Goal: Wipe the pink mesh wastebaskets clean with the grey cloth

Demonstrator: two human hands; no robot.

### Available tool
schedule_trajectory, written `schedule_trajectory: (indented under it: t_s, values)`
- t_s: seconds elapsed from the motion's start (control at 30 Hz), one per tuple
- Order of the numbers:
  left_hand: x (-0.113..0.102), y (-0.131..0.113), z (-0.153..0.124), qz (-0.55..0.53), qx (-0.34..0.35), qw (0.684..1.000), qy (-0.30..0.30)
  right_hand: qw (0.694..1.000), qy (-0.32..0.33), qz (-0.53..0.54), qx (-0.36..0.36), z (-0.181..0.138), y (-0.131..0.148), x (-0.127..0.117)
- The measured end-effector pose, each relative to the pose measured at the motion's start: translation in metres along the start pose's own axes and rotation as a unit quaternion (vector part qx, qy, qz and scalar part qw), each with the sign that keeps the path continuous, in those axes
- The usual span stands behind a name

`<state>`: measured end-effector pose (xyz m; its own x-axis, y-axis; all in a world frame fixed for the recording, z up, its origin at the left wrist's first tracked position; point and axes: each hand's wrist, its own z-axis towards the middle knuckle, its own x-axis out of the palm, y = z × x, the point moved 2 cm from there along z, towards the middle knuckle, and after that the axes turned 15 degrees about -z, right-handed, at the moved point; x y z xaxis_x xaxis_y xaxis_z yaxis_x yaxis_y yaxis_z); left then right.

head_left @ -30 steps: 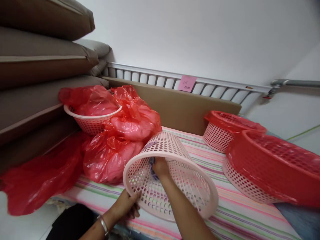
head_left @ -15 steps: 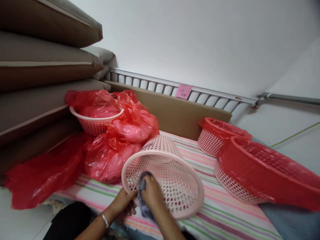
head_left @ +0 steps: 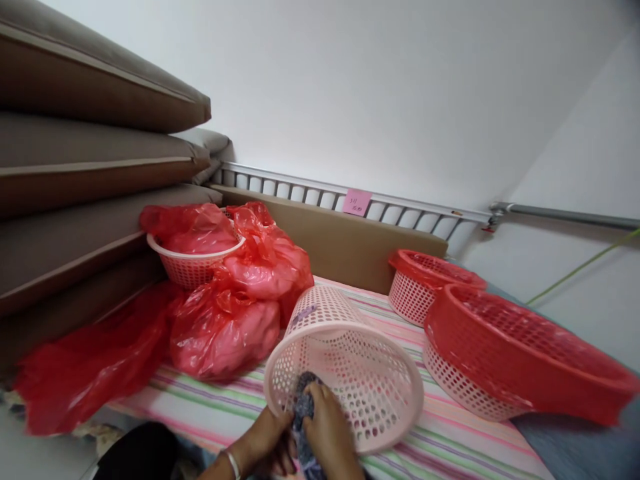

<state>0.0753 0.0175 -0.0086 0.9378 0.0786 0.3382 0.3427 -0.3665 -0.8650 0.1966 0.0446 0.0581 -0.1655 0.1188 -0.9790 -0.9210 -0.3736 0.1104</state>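
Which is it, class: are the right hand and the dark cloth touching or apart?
Touching: the head view shows the right hand gripping the dark cloth, thumb against the fabric.

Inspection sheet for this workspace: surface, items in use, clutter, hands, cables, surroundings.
Surface: striped sheet, flat under the basket.
Job's things: basket on its side, mouth toward the wearer; dark cloth at its mouth.
Clutter: red bags left; two red-covered baskets right.
Hands: right hand grips the cloth; left hand at the basket's rim, its grip unclear.
Cables: thin green line at right; cord or cable, cannot tell.
Surroundings: stacked cushions, pink note on a railing, wall pipe.
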Motion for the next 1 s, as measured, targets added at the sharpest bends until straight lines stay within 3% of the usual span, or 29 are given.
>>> schedule_trajectory:
  t_s: [0.13, 0.2, 0.33, 0.6, 0.77, 0.9, 1.0]
  values:
    - [0.004, 0.002, 0.000, -0.003, -0.024, 0.999, 0.036, 0.998, -0.027, 0.022, -0.043, 0.006, 0.000, 0.007]
    - [0.001, 0.001, -0.001, -0.008, -0.062, 0.998, 0.021, 0.998, -0.020, 0.010, -0.050, 0.019, 0.001, 0.014]
    - [-0.006, 0.000, 0.000, 0.007, -0.104, 0.994, -0.022, 0.997, -0.023, -0.049, -0.052, 0.067, -0.004, 0.024]
    - [-0.009, 0.005, 0.005, -0.054, -0.119, 0.991, -0.001, 0.998, -0.029, -0.064, 0.004, 0.165, -0.025, 0.046]
    - [-0.021, 0.000, 0.002, -0.038, -0.123, 0.991, -0.021, 0.996, -0.015, -0.080, 0.025, 0.174, -0.030, 0.055]
    - [-0.052, -0.020, -0.002, 0.005, -0.005, 0.996, -0.084, 0.996, -0.009, -0.085, 0.020, 0.166, -0.028, 0.050]
    - [-0.064, -0.025, -0.002, 0.032, 0.020, 0.997, -0.065, 0.996, 0.001, -0.089, 0.013, 0.157, -0.024, 0.042]
